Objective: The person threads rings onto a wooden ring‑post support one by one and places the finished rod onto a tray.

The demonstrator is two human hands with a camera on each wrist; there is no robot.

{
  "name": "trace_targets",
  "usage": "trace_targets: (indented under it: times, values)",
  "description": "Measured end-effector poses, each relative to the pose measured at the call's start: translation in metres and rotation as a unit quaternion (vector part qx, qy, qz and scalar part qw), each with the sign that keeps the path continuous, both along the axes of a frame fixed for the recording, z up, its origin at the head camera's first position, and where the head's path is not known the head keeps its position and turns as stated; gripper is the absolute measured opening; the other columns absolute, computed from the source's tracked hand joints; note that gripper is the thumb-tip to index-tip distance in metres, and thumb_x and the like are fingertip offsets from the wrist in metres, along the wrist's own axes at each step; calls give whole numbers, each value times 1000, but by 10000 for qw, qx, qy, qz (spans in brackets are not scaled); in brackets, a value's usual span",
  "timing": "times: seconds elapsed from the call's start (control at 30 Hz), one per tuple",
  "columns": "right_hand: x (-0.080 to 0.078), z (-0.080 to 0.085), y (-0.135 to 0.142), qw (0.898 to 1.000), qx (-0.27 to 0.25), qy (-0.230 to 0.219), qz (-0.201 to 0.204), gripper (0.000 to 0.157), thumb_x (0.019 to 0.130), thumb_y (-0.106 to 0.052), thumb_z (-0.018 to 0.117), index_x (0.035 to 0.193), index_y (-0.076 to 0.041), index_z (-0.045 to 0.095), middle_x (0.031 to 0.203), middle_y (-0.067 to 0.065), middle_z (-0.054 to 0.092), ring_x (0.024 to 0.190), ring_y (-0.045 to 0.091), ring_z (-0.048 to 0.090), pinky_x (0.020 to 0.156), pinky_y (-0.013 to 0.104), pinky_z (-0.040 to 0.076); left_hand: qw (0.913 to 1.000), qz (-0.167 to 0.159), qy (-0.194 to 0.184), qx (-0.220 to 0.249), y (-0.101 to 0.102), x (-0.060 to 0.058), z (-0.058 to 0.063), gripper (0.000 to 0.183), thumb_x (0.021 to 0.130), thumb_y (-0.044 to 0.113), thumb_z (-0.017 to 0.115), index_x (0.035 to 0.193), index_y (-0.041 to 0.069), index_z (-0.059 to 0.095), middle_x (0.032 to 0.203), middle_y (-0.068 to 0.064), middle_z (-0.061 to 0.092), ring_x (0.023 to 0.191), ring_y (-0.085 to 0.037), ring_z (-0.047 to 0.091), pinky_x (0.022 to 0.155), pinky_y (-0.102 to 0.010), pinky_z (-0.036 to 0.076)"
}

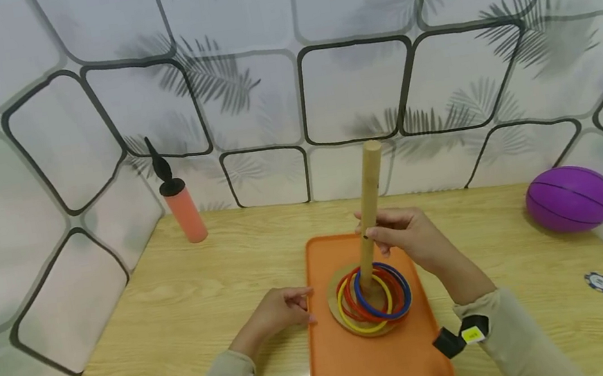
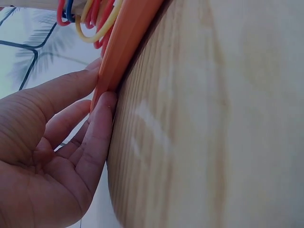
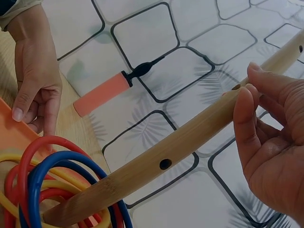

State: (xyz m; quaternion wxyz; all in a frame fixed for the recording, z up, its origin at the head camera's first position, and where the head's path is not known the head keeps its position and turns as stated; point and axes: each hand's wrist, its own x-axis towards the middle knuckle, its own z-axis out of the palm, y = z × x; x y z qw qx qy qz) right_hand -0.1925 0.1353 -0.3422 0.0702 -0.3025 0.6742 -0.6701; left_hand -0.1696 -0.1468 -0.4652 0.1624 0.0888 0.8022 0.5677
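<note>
An orange tray (image 1: 376, 372) lies on the table. My left hand (image 1: 280, 311) pinches its left edge between thumb and fingers, as the left wrist view shows. A round wooden base (image 1: 336, 308) sits on the tray with a tall wooden post (image 1: 371, 177) rising from it, leaning slightly right. Red, yellow and blue rings (image 3: 34, 190) lie loosely stacked around the foot of the post. My right hand (image 1: 414, 236) holds the post about midway up, thumb and fingertips at one of its dark holes (image 3: 165, 164). The rings partly hide the base.
A pink hand pump (image 1: 186, 215) with a black nozzle stands at the back left of the wooden table (image 1: 183, 335). To the right are a purple ball (image 1: 571, 198) and a blue-and-white poker chip (image 1: 599, 282). Patterned fabric (image 1: 357, 89) hangs behind the table.
</note>
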Motion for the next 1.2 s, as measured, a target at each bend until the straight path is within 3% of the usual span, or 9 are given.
trace_targets:
  times: [0.2, 0.4, 0.53, 0.67, 0.77, 0.97, 1.07, 1.2]
  values:
    - [2, -6, 3, 9999, -110, -44, -52, 30, 94, -2, 55, 115, -18, 69, 104, -2, 68, 60, 9, 51, 56, 24, 47, 9999, -8, -109, 52, -1, 1, 0, 52, 71, -6, 76, 121, 0, 64, 79, -4, 61, 68, -11, 63, 59, -22, 48]
    - [3, -11, 3, 9990, -215, -360, 130, 29, 96, -8, 54, 122, -14, 66, 100, -1, 68, 62, 8, 51, 57, 24, 46, 9998, -15, -182, 49, -4, 3, 3, 52, 72, -4, 77, 122, 0, 64, 80, -4, 62, 69, -11, 62, 60, -22, 48]
    - [5, -18, 2, 9983, -185, -524, 200, 27, 97, -8, 52, 117, -17, 68, 103, -1, 68, 62, 8, 52, 56, 22, 47, 9997, -89, -199, 120, -4, 3, 3, 52, 73, -5, 76, 123, 0, 63, 81, -5, 62, 71, -13, 62, 62, -25, 50]
    - [6, -26, 1, 9982, -131, -568, 164, 23, 98, -8, 51, 114, -5, 67, 91, 2, 65, 61, 8, 52, 55, 23, 48, 9995, -121, -236, 173, -6, 4, 4, 52, 74, -7, 74, 124, -1, 62, 83, -6, 62, 72, -14, 63, 64, -26, 51]
    - [7, -29, 2, 9983, -41, -567, 79, 22, 97, -9, 52, 114, -4, 66, 85, 2, 61, 63, 9, 53, 58, 25, 49, 9993, -192, -262, 184, -8, 4, 5, 53, 74, -5, 75, 125, -2, 61, 84, -6, 63, 73, -13, 63, 65, -25, 51]
    - [10, -24, 16, 9980, -306, -539, -106, 27, 98, -9, 50, 118, -20, 65, 98, -3, 64, 71, 9, 55, 63, 23, 49, 9972, -578, -328, 333, -16, 2, 1, 51, 83, 1, 69, 132, -2, 54, 90, -7, 62, 81, -13, 64, 69, -24, 50]
    - [11, -20, 28, 9971, -527, -520, -158, 27, 99, -8, 49, 118, -18, 66, 102, -2, 65, 72, 9, 55, 64, 22, 49, 9969, -591, -345, 398, -24, 2, 0, 47, 88, 6, 65, 133, -4, 52, 93, -8, 63, 85, -15, 64, 72, -28, 53]
    - [13, -18, 46, 9975, -223, -302, -593, 26, 100, -9, 47, 118, -10, 65, 99, -2, 65, 71, 10, 55, 65, 23, 50, 9992, -363, 71, -169, -36, 4, 5, 44, 93, 18, 61, 130, -5, 54, 95, -9, 67, 84, -18, 65, 71, -34, 54]
